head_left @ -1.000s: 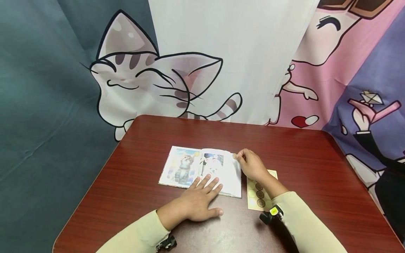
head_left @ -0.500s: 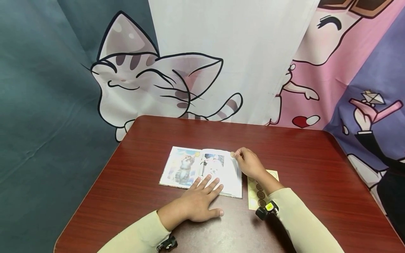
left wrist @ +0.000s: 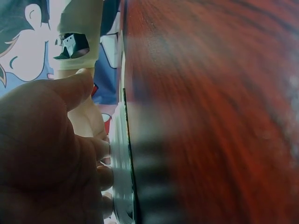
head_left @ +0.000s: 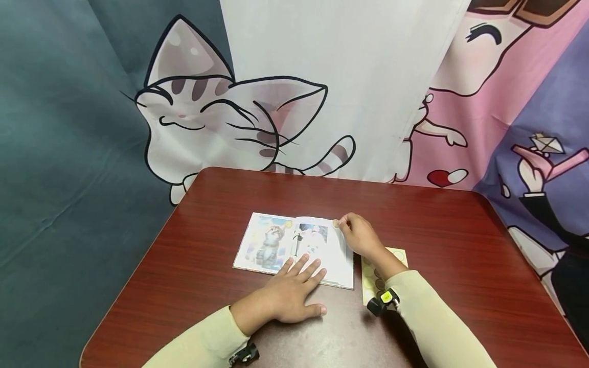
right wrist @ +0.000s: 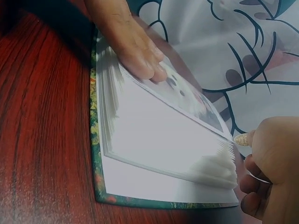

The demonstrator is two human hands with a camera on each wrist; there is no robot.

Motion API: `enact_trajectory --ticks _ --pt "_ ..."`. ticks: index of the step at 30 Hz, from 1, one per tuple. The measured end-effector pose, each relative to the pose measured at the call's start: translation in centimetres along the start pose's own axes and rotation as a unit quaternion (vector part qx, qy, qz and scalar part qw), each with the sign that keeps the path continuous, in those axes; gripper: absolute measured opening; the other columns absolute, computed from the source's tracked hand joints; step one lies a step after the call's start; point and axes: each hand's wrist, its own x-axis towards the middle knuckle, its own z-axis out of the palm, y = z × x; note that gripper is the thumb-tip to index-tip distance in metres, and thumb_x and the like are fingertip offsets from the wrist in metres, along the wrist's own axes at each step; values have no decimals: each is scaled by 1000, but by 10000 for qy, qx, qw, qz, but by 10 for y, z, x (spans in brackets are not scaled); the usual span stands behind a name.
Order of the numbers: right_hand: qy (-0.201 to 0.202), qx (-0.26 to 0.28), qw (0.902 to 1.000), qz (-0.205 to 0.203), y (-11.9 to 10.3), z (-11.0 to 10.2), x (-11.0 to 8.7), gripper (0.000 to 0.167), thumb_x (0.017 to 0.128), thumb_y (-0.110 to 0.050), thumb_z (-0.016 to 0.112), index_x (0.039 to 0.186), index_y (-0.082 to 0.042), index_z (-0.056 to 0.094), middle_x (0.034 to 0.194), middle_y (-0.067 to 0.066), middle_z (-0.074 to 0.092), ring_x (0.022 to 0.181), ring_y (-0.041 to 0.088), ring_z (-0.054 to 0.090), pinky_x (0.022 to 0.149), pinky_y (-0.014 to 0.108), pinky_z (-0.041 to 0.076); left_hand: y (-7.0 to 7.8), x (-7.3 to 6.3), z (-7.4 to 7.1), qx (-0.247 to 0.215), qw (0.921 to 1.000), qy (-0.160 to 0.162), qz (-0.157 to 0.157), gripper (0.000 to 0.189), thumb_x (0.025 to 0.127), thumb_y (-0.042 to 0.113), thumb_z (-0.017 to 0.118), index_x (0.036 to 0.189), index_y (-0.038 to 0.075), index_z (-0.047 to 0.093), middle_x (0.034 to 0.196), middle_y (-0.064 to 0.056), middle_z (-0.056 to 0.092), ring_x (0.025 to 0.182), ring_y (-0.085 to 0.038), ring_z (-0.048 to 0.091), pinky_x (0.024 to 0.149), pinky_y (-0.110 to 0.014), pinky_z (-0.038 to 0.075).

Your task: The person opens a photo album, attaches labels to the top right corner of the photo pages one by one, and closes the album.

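An open photo book [head_left: 339,263] lies on the table, a kitten picture on its left page and a white animal's photo on the right page. My left hand [head_left: 294,296] rests with fingers spread on the lower edge of the pages, holding them down. Between thumb and fingertip, my right hand [head_left: 362,236] pinches a round gold sticker [right wrist: 241,139] at the top of the right page, just right of the photo. A similar round sticker [head_left: 288,224] sits at the kitten picture's upper right corner. In the right wrist view the book's thick pages and patterned green cover [right wrist: 96,154] show.
A yellowish sheet of round stickers [head_left: 369,286] lies right of the book, partly hidden beneath my right forearm. The reddish-brown table [head_left: 221,199] extends around everything. Behind it hangs a curtain [head_left: 382,76] printed with cartoon figures.
My right hand has shifted slightly left with the sticker, further over the right page toward the photo. The right forearm covers more of the sheet. My left hand stays in place.
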Motion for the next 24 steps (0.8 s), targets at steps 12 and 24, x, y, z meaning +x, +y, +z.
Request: enact_trajectory --ticks 12,24 --pt "-39 40 10000 4 -6 6 6 17 104 -22 56 98 -7 63 95 9 63 87 26 57 79 43 47 0 1 0 74 10000 15 6 85 97 76 37 165 28 20 171 3 10 156 -25 -1 124 -50 5" --pt "-41 34 10000 36 -10 12 9 20 104 -25 56 99 -7 64 97 10 65 90 28 59 83 46 49 0 0 0 93 10000 30 -13 86 96 77 38 165 28 21 171 3 10 156 -25 1 124 -50 6"
